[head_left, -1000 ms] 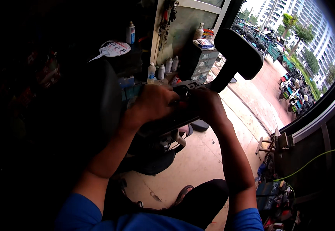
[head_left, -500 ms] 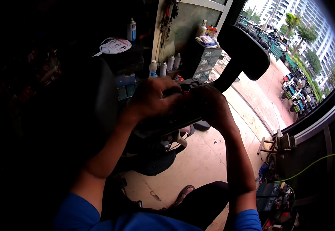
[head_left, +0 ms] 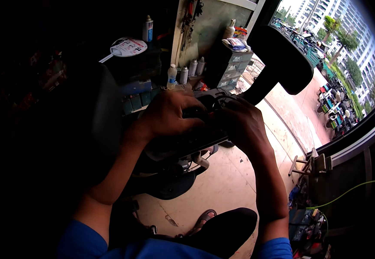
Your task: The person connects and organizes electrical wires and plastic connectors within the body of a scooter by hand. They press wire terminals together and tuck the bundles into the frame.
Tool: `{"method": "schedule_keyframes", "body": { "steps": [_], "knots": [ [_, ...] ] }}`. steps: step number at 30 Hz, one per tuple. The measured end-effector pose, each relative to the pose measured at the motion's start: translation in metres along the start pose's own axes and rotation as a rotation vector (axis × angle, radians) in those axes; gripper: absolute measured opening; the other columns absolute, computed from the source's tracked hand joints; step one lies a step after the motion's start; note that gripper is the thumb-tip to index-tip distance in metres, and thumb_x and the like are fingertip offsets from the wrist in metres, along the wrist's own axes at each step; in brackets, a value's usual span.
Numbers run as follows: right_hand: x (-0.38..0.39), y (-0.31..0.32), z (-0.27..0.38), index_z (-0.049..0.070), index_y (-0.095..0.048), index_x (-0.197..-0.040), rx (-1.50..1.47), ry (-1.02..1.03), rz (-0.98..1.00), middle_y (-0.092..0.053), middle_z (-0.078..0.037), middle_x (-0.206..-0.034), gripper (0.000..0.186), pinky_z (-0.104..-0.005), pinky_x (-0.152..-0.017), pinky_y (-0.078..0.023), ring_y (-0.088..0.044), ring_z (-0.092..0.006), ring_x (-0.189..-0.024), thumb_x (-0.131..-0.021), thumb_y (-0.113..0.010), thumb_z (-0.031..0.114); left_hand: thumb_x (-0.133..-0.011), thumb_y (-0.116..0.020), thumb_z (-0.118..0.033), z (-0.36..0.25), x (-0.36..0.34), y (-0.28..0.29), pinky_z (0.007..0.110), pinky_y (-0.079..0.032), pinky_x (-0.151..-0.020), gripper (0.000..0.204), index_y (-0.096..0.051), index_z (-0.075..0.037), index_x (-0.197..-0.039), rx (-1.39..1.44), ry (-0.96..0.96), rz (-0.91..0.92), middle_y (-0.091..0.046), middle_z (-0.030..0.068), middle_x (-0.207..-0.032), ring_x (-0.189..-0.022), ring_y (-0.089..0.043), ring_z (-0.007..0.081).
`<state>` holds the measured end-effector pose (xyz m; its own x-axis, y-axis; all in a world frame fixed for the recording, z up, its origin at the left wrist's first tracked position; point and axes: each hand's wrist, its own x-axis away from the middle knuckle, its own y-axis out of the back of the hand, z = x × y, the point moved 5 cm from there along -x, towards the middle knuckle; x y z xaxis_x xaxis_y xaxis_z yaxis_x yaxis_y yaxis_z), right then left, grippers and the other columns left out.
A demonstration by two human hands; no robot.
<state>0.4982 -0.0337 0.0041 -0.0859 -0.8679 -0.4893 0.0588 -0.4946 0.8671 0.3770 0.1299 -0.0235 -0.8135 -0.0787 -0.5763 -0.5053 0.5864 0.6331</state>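
both hands, left hand (head_left: 170, 114) and right hand (head_left: 243, 125), grip closed on the dark handlebar part (head_left: 204, 108), where cables just under the grip could get pinched.

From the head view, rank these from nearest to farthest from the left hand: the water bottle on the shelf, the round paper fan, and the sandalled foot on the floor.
Measured from the left hand:
1. Water bottle, on the shelf just above the hand.
2. Round paper fan, higher and to the left, lying on the dark cabinet top.
3. Sandalled foot, far below on the floor.
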Motion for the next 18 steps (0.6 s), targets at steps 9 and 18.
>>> {"method": "schedule_keyframes", "body": {
  "steps": [9, 18],
  "knots": [
    [-0.021, -0.005, 0.005, 0.012, -0.082, -0.096, 0.128, 0.219, 0.269, -0.075, -0.011, -0.091, 0.011, -0.0396, -0.075, -0.058, -0.074, -0.0293, -0.089, -0.088, -0.076, 0.007, -0.082, -0.088, -0.016, -0.005, -0.002, -0.007, 0.039, -0.061, -0.088, 0.034, -0.081, -0.009, -0.114, -0.124, 0.035, 0.099, -0.076, 0.0108, -0.115, -0.102, -0.077, 0.0311],
    [-0.047, -0.041, 0.015, 0.01, -0.08, -0.1, 0.395, 0.398, 0.706, -0.079, -0.013, -0.094, 0.012, -0.0401, -0.075, -0.062, -0.079, -0.0293, -0.091, -0.093, -0.073, 0.017, -0.084, -0.081, -0.014, 0.011, 0.005, -0.02, 0.042, -0.06, -0.09, 0.031, -0.08, -0.013, -0.115, -0.164, 0.001, 0.125, -0.076, 0.0118, -0.121, -0.104, -0.076, 0.0344]
  ]
}}
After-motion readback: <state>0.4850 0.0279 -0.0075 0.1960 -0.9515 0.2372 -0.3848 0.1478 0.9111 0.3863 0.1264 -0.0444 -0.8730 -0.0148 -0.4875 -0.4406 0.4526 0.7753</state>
